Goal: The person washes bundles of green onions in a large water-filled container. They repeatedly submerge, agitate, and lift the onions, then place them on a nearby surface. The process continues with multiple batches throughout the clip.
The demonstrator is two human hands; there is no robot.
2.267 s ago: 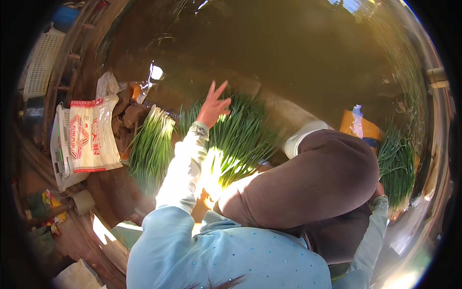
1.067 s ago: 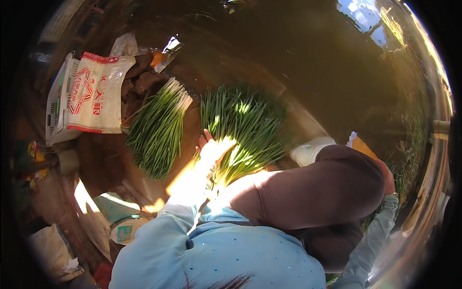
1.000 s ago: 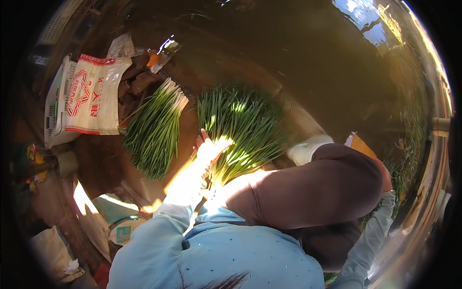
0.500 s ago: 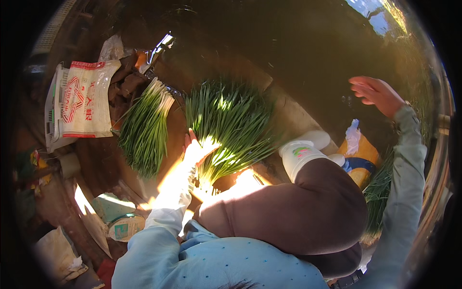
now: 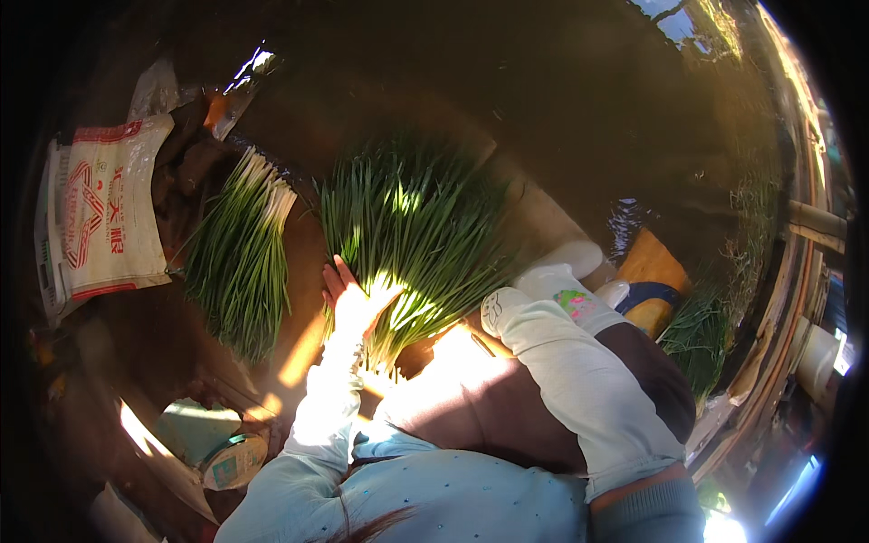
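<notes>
A large fanned bundle of green chives (image 5: 416,226) lies in front of me, pale stalk ends toward my lap. My left hand (image 5: 353,303) rests against its lower left side with the fingers stretched out and the thumb spread across the stalks. Strong sunlight washes out part of that hand. My right forearm, in a white oversleeve (image 5: 579,389), reaches in from the lower right across my brown-clad leg. Its cuff ends beside the chives' right edge, and the right hand itself is hidden. A second chive bundle (image 5: 240,262) lies to the left, pale ends pointing away.
A printed white and red sack (image 5: 118,208) lies far left. Brown water (image 5: 398,72) spreads beyond the chives. At right are my white boot (image 5: 557,290), an orange-yellow object with a blue band (image 5: 647,290) and more greens (image 5: 701,330). A round container (image 5: 235,462) sits lower left.
My right arm has swung in from far right, over the water, to across my leg, and its hand has gone out of sight. My left hand stays at the large bundle. The view has shifted slightly.
</notes>
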